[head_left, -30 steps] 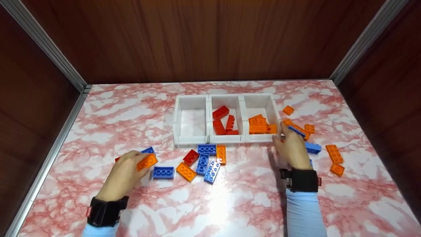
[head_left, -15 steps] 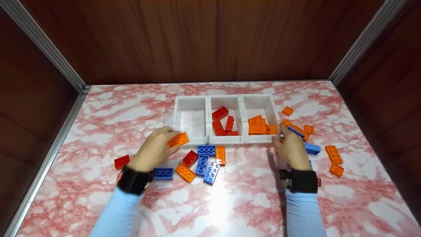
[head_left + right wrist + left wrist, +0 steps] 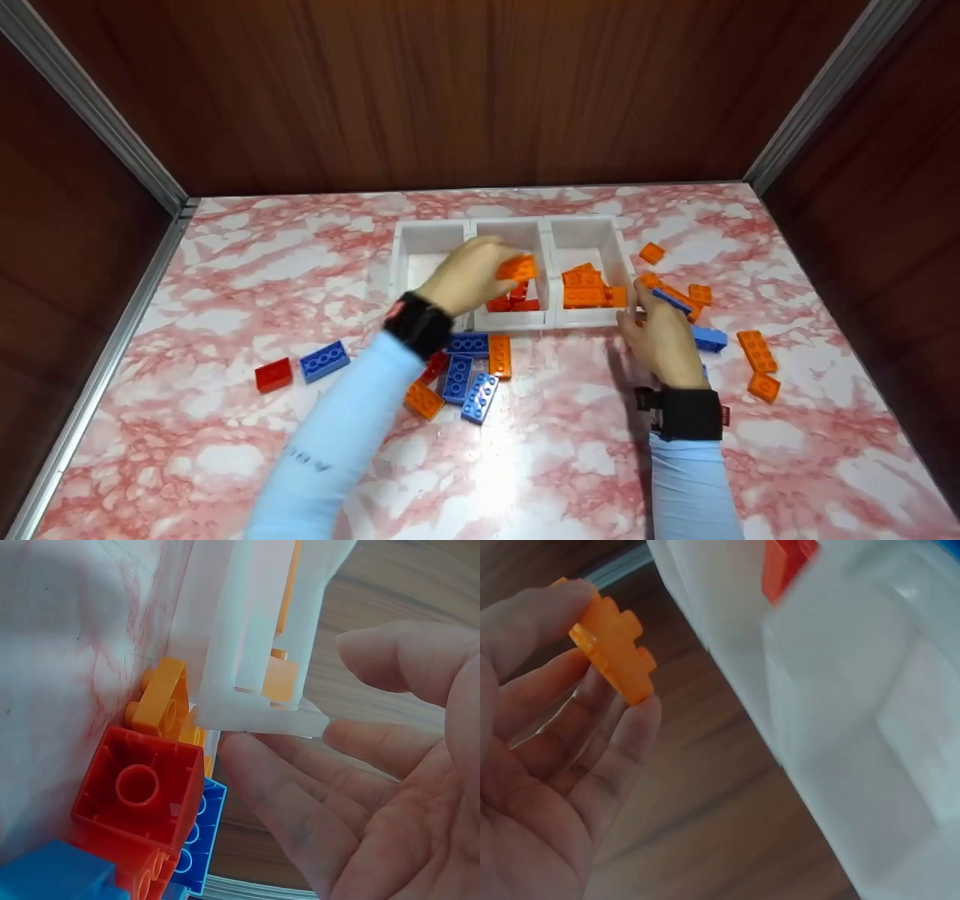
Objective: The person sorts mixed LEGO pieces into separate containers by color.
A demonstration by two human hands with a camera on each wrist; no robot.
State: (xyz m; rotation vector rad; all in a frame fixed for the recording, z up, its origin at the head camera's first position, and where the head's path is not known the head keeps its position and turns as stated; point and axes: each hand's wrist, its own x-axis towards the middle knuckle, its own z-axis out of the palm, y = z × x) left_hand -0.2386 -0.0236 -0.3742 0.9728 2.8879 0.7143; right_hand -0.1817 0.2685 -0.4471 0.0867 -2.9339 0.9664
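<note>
My left hand [image 3: 466, 276] is over the middle compartment of a white three-part bin [image 3: 421, 266]. It pinches an orange toy brick [image 3: 619, 649] between thumb and fingertips, studs outward in the left wrist view. Below it lie red bricks [image 3: 517, 301], partly hidden by the hand; orange bricks [image 3: 583, 289] fill the front of the right compartment. My right hand [image 3: 664, 341] is at the bin's front right corner. In the right wrist view its fingertips [image 3: 244, 750] meet the bin's edge, the thumb apart. A red brick [image 3: 139, 784] and a blue brick [image 3: 201, 836] lie beside it.
Blue bricks [image 3: 457, 379] and orange bricks [image 3: 500, 356] lie in front of the bin. At left are a red brick [image 3: 274, 375] and a blue brick [image 3: 325, 361]. More orange bricks [image 3: 757, 351] lie at right. Brown wood-grain walls [image 3: 480, 97] enclose the table.
My left hand has carried the orange brick from the left side of the table rightward and away from me, over the bin. My right hand has stayed at the bin's corner.
</note>
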